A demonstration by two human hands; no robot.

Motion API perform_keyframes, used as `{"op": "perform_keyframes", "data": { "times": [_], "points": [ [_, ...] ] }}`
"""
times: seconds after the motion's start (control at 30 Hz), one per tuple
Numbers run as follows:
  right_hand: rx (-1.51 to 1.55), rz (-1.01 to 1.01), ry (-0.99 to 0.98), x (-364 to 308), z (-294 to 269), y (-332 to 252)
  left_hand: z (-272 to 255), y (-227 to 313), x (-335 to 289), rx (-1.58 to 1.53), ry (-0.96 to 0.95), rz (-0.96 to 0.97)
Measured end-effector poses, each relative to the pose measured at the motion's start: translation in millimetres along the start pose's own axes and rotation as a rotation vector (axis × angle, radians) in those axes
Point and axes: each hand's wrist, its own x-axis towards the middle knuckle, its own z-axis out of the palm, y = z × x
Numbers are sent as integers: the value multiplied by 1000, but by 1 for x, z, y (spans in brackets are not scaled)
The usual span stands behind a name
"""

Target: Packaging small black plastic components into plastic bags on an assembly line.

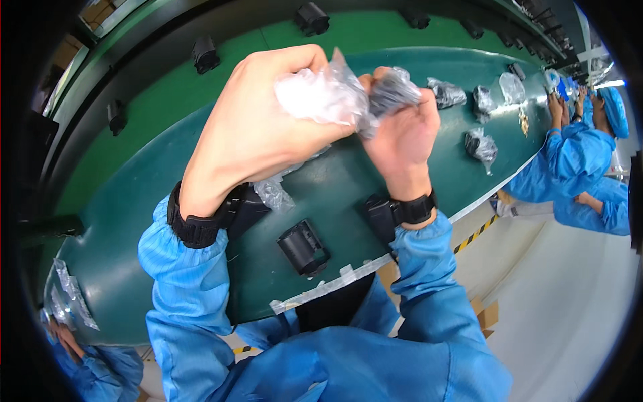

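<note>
My left hand (251, 120) is closed round a crumpled clear plastic bag (321, 97) that bunches out white between its fingers. Close beside it, my right hand (405, 137) has its fingers curled on a grey, plastic-wrapped bundle (394, 92); whether this is part of the same bag I cannot make out. Both hands are raised above the green work surface (328, 187). Below them lies a black hollow plastic housing (303, 248), near the edge closest to me. Another clear plastic bag (273, 193) shows partly from under my left wrist.
Several bagged dark parts, one of them a wrapped part (481, 149), lie to the right. Black housings, including one block (205, 55), stand on the green belt (261, 41) beyond. People in blue work at far right (583, 157) and lower left (104, 368).
</note>
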Motion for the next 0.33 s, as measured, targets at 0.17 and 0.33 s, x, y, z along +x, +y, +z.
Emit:
{"op": "perform_keyframes", "data": {
  "times": [0.17,0.33],
  "points": [
    [26,48,-161,0,-11,-5,8,5,-2,-146,-84,32],
    [-8,86,-160,-2,-10,-2,16,5,-4,-35,-84,135]
  ]
}}
